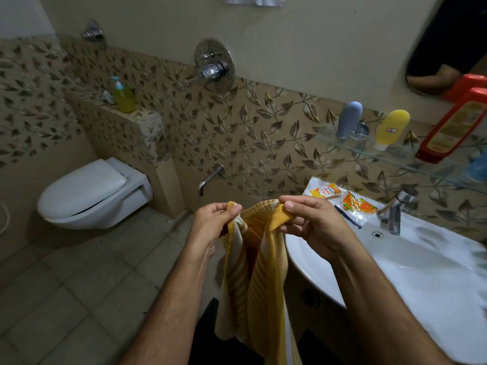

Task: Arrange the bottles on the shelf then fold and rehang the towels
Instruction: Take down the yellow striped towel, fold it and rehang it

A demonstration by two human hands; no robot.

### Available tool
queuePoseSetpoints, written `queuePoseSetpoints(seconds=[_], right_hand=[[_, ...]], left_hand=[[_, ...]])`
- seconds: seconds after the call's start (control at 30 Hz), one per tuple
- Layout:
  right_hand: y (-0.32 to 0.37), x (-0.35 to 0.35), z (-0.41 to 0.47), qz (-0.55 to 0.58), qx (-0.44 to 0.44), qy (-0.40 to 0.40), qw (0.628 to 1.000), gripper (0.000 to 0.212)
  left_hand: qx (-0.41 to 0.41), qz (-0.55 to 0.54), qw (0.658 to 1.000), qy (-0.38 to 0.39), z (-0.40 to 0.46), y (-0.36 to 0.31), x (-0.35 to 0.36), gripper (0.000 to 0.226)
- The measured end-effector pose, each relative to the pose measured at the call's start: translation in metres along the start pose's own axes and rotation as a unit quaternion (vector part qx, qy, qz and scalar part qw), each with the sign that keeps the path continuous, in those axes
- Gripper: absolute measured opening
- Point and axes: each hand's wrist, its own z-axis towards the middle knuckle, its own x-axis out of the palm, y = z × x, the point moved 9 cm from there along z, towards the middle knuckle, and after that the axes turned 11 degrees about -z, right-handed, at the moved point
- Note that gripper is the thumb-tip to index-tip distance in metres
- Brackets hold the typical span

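Observation:
A yellow and white striped towel (254,280) hangs in front of me. My left hand (213,222) pinches one top corner of it. My right hand (313,222) pinches the other top corner, a short way to the right. The cloth sags in folds between and below both hands. On the glass shelf (395,158) at the right stand a grey bottle (347,119), a yellow bottle (391,129) and a red bottle (453,126). A blue item (478,167) shows at the right edge. Part of a white towel (254,0) hangs at the top edge.
A white washbasin (395,259) with a tap (394,209) stands right of my hands, with orange sachets (342,197) on its rim. A wall toilet (89,193) is at the left. A green pump bottle (122,96) sits on the tiled ledge. Wall taps are on the back wall.

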Motion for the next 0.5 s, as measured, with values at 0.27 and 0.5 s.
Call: queuePoseSetpoints(seconds=[0.27,0.5], right_hand=[[0.007,0.012,-0.006,-0.143,-0.065,0.034,0.987,0.03],[0.025,0.02,-0.006,-0.374,-0.174,-0.007,0.911,0.006]], left_hand=[[-0.008,-0.033,0.997,0.068,-0.011,-0.008,0.022,0.024],[0.014,-0.046,0.992,0.115,-0.023,-0.014,0.046,0.003]])
